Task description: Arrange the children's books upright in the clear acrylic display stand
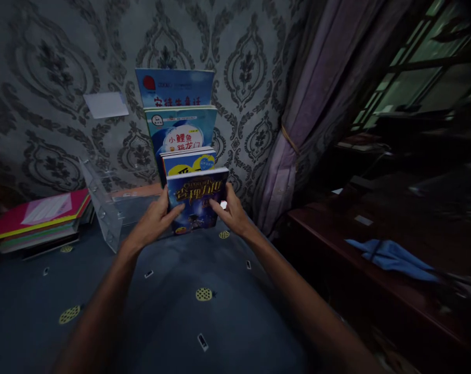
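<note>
A dark blue book (194,208) with gold lettering stands upright between my two hands. My left hand (156,215) grips its left edge, thumb across the cover. On the opposite edge my right hand (232,210) is closed, its thumb also lying on the cover. Behind it rise taller books in a row: a blue and yellow one (191,163), a teal one with red characters (181,127), and a tall blue one (177,85) at the back. A clear plastic rack (103,208) stands to the left of the books. What the fingers touch behind the front book is hidden.
Stacked folders with a pink top (40,213) lie at the left on the blue patterned cloth (173,311). Patterned wallpaper (251,62) is behind, with a white card (106,105) on it. A tied curtain (293,140), a dark red table (376,280) and a blue cloth (391,258) are at right.
</note>
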Tool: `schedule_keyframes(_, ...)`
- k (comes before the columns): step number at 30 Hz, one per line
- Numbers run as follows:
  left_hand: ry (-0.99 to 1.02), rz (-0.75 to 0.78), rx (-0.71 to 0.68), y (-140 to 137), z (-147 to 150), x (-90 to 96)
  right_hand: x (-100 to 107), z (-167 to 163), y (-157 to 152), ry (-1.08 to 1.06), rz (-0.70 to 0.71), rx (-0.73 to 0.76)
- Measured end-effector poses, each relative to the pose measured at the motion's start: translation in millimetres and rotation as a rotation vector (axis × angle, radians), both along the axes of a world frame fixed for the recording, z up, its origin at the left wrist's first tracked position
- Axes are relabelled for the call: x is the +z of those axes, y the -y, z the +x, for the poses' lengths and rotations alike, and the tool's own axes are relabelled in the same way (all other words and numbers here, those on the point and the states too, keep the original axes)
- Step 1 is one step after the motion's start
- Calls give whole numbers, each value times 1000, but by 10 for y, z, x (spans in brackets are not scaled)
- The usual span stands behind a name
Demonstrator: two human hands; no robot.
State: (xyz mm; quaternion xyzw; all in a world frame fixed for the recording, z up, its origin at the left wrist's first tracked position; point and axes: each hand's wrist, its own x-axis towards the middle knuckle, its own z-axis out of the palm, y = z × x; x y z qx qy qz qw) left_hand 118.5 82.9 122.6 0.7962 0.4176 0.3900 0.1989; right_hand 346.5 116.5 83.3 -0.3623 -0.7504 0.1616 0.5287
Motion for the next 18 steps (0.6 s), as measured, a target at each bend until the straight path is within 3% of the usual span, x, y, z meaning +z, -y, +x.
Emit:
schedule_keyframes(3, -181, -116, -148, 48, -123, -65, -112, 59, 207, -1, -45, 4)
schedule_keyframes(7, -350, -149, -152, 167, -149, -106, -257, 78, 449, -77, -38, 34)
schedule_keyframes(12, -336, -135, -194, 337, -78, -85, -359, 127, 546, -166, -96, 68)
schedule_keyframes(18, -243, -140, -203, 437, -19, -83, -222, 137, 642, -184, -86, 118)
